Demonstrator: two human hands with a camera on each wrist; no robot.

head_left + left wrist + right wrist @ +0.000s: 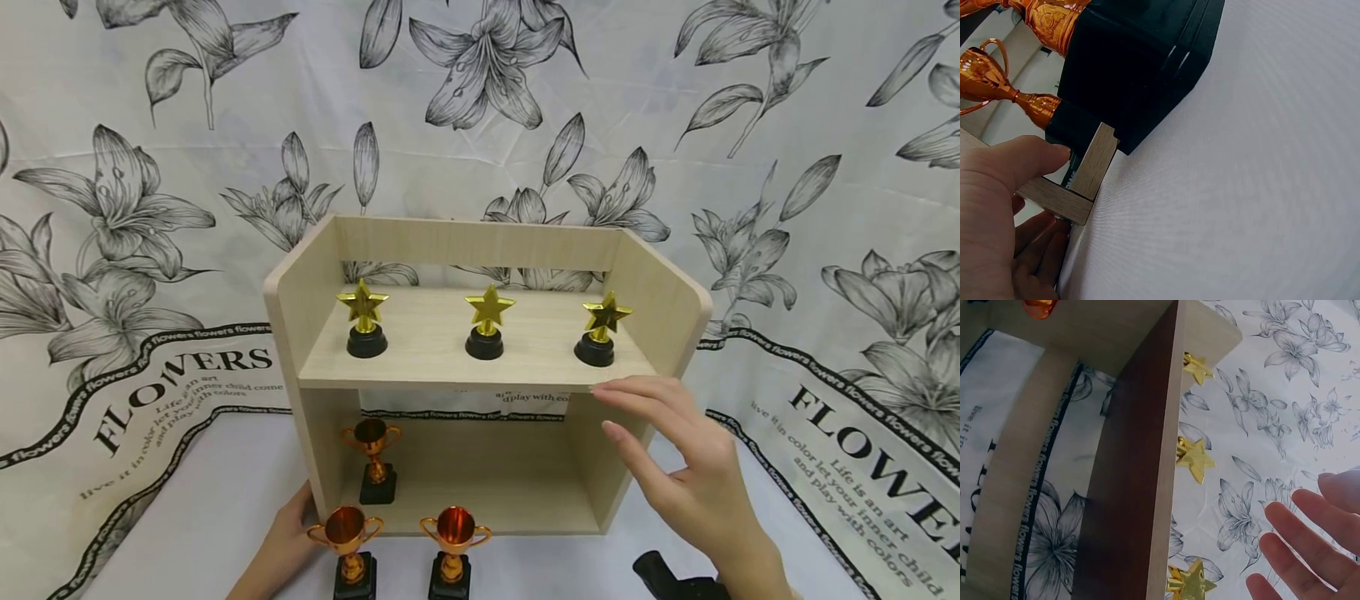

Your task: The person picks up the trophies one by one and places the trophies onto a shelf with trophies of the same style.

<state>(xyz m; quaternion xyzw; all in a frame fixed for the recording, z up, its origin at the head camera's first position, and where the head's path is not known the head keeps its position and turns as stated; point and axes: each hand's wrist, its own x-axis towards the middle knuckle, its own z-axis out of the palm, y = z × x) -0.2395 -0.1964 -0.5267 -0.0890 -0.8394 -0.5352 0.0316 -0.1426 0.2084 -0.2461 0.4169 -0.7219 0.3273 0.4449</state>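
A light wooden two-tier shelf [465, 385] stands on the white surface. My left hand [283, 542] grips its lower left side panel; the left wrist view shows the thumb [1041, 156] in front and the other fingers behind the board. My right hand [693, 475] is raised at the shelf's right front, fingers extended and holding nothing. On the upper tier stand three gold star trophies, at left [365, 321], middle [487, 323] and right [602, 329]. One bronze cup trophy [375, 462] stands inside the lower tier at the left.
Two more bronze cup trophies, one left [351, 550] and one right [452, 550], stand before the shelf on the white surface. A black object [667, 579], partly cut off, is near the right wrist. Flower-printed cloth [480, 108] hangs behind.
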